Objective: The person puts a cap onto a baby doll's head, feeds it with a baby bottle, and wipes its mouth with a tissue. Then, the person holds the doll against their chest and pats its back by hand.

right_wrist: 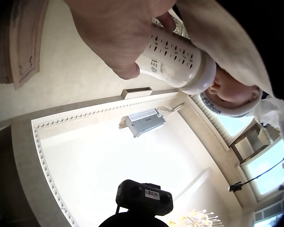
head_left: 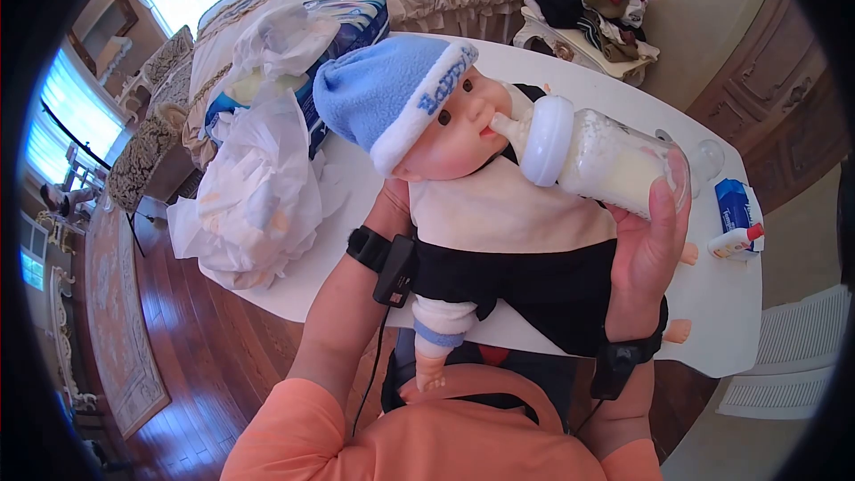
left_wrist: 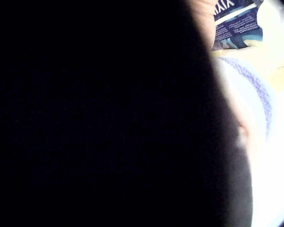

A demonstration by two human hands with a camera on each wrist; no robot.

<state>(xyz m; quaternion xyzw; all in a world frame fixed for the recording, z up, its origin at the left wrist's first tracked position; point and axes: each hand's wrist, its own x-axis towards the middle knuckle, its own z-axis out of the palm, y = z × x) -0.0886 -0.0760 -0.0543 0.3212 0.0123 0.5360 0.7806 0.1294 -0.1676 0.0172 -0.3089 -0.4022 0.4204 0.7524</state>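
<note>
A baby doll point(head_left: 459, 138) in a blue fleece hat point(head_left: 383, 98) and a cream-and-black outfit lies across the person's left forearm. The left hand point(head_left: 397, 196) is under the doll's head and neck, its fingers hidden there; the left wrist view is mostly blocked by dark cloth. In the right hand point(head_left: 655, 245) is a baby bottle point(head_left: 614, 160) with a wide white collar, gripped near its base. Whitish liquid fills part of the tilted bottle, and its teat point(head_left: 508, 127) is at the doll's mouth. Thumb and fingers lie around the bottle point(right_wrist: 168, 54) in the right wrist view.
On the white table point(head_left: 356, 272), a crumpled plastic bag point(head_left: 258, 187) and a blue package point(head_left: 352, 18) lie at the left. A clear dome-shaped cap point(head_left: 708, 158), a blue box point(head_left: 735, 203) and a small white bottle with a red cap point(head_left: 735, 241) stand at the right.
</note>
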